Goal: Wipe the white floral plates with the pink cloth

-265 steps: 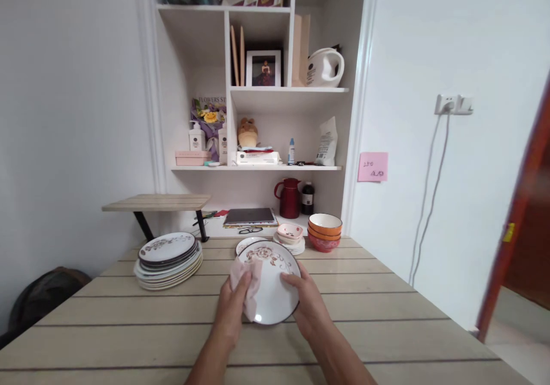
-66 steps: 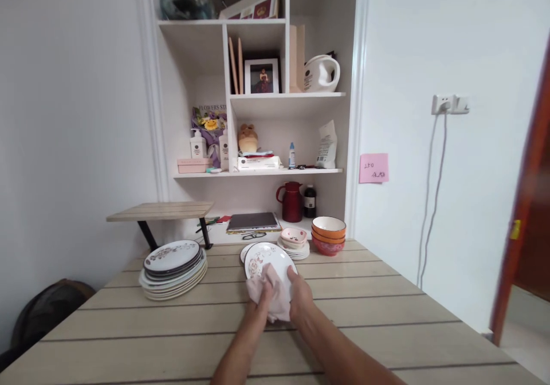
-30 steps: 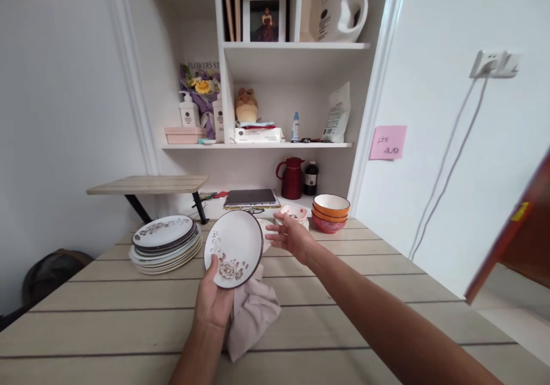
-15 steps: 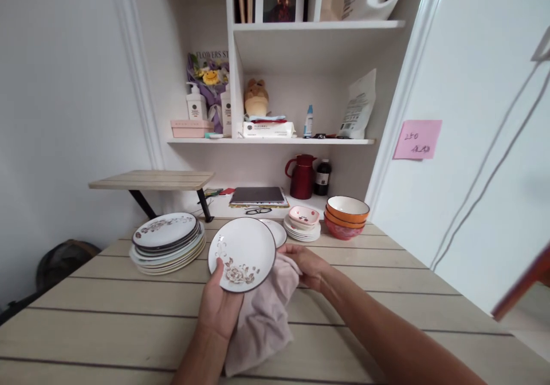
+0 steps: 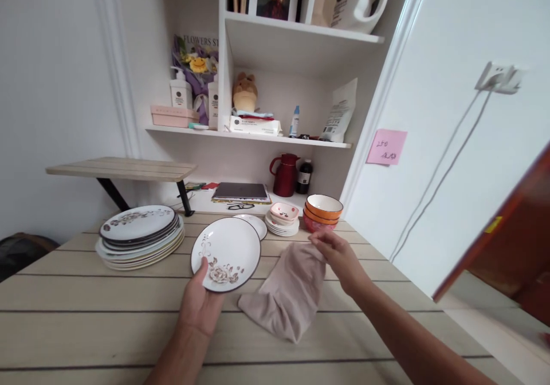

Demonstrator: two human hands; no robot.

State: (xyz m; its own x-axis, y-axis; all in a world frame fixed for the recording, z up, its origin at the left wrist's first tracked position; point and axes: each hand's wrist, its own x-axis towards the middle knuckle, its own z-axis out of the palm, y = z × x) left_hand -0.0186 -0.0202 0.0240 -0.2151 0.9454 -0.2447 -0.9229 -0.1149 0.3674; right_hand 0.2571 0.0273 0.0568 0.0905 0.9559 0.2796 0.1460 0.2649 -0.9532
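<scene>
A white plate [image 5: 227, 247] with a dark rim and a brown flower print is held tilted in my left hand [image 5: 201, 303], thumb on its face and fingers underneath. To its right, my right hand [image 5: 339, 256] pinches the upper corner of a pinkish-beige cloth [image 5: 292, 293], which hangs down over the wooden table. Cloth and plate are apart. Behind the held plate, a small white plate [image 5: 253, 224] lies partly hidden. A stack of plates [image 5: 140, 227] stands at the left, its top one also flower-printed.
Small plates [image 5: 281, 228] with a pink dish [image 5: 284, 211] on them stand beside stacked bowls [image 5: 323, 210]. Behind are glasses [image 5: 241, 206], a laptop [image 5: 240, 191], a red jug [image 5: 285, 174] and a dark bottle [image 5: 304, 176]. A raised wooden shelf [image 5: 122, 168] is at the left.
My right hand has moved right, drawing the cloth away from under the plate. The camera view has turned to the right. My left hand still holds the plate.
</scene>
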